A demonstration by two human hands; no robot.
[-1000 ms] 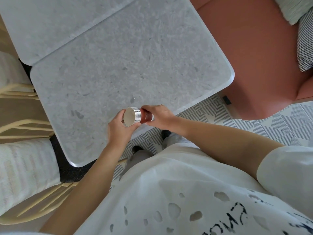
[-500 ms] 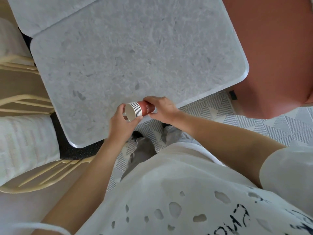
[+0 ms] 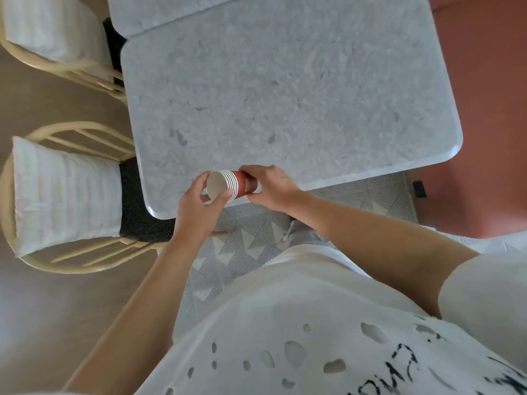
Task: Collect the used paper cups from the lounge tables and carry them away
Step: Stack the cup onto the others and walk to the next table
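Sideways, my left hand and right hand grip the nested cups; leftover dregs could spill onto the desk.

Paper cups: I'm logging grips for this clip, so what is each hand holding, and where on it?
Both hold one nested stack of paper cups: left hand at the open rims, right hand around the base end.
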